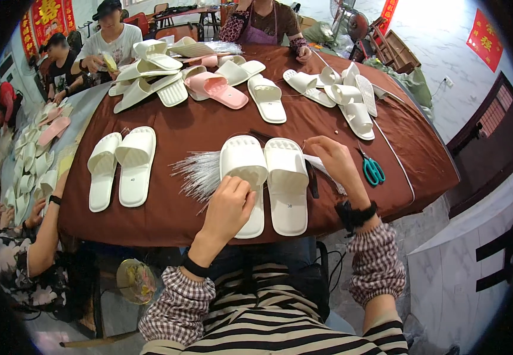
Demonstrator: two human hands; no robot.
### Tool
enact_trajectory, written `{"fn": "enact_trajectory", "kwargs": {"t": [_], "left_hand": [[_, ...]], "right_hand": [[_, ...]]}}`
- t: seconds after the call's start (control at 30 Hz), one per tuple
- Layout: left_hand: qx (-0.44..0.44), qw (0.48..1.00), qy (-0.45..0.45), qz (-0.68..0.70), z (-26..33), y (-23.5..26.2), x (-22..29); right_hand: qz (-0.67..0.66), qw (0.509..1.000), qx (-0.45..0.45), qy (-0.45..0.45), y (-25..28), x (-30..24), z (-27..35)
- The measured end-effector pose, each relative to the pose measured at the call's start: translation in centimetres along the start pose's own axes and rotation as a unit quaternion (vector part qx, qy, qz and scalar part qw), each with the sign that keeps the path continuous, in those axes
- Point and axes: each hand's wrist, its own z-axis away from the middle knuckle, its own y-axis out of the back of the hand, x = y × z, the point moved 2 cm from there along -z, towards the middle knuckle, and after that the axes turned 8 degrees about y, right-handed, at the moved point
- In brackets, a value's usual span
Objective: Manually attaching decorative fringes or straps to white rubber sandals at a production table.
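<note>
A pair of white slippers lies side by side before me, the left slipper [242, 155] against the right slipper [286, 160], soles down with toes pointing away. My left hand [230, 204] has its fingers curled closed at the strap opening of the left slipper; its fingertips are partly hidden. Just beyond the right slipper's toe, my right hand [330, 158] is closed in a pinch. Whatever is between those fingertips is too fine to make out. A bundle of thin, clear plastic ties [196, 176] fans out beside the left slipper.
Teal-handled scissors [373, 171] lie to the right on the brown tablecloth [179, 219]. Another white slipper pair [135, 163] sits at the left. A slipper pile [156, 77], including a pink slipper [218, 90], covers the far side. Other people sit around the table.
</note>
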Motion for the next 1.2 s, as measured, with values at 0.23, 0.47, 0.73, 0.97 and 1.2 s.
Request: {"fn": "enact_trajectory", "kwargs": {"t": [0.23,0.47,0.73,0.97,1.2], "left_hand": [[0.013,1.0,0.003,0.013,-0.1,-0.2,-0.1],[0.017,1.0,0.009,0.016,0.0,-0.3,-0.4],[0.038,0.999,0.008,0.03,0.0,-0.8,-0.8],[0.017,0.998,0.035,0.045,0.1,-1.2,-0.9],[0.029,0.998,0.026,0.04,0.1,-1.2,-1.0]], "right_hand": [[-0.057,0.983,-0.104,-0.143,-4.5,6.4,-3.4],[-0.162,0.986,-0.014,-0.041,-4.5,3.1,-6.6],[-0.067,0.959,-0.273,0.041,-8.9,-5.1,-9.0],[0.043,0.947,-0.316,-0.028,-13.3,-5.6,-10.4],[0.118,0.961,-0.249,0.04,-14.9,-5.3,-10.2]]}}
